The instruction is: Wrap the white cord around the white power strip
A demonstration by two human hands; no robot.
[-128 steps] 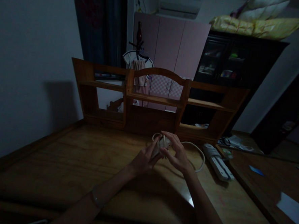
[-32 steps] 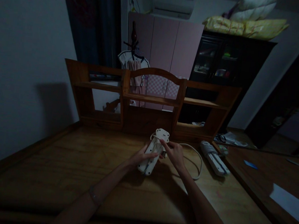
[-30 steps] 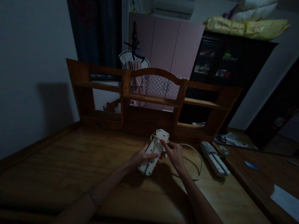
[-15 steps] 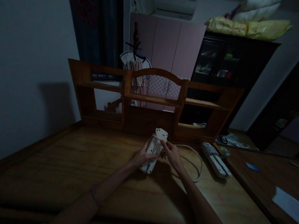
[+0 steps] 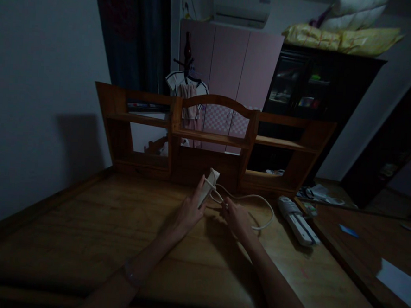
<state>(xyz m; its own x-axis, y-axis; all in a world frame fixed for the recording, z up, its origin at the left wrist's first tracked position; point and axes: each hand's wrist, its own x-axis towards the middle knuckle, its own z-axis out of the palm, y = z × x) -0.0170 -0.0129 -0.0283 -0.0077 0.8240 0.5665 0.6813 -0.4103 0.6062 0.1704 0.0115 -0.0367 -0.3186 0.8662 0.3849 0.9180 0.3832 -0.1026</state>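
Observation:
A white power strip (image 5: 208, 187) is gripped in my left hand (image 5: 190, 208), tilted on its edge above the wooden desk, with part of it hidden behind my fingers. Its white cord (image 5: 264, 200) passes round the strip near the top end and loops out to the right over the desk. Close by on the right, my right hand (image 5: 237, 217) is closed on the cord, beside the strip and apart from it. The plug cannot be made out.
A second white power strip (image 5: 298, 222), its cord wound round one end, lies to the right on the desk (image 5: 127, 233). A wooden shelf unit (image 5: 213, 137) stands along the back. Past the desk's right edge are a blue card (image 5: 348, 230) and white paper (image 5: 400, 282) on a brown surface.
My left hand has turned the power strip from its studded face onto its edge. My right hand has moved away from the strip, slightly down and right, and the cord's loop has shifted.

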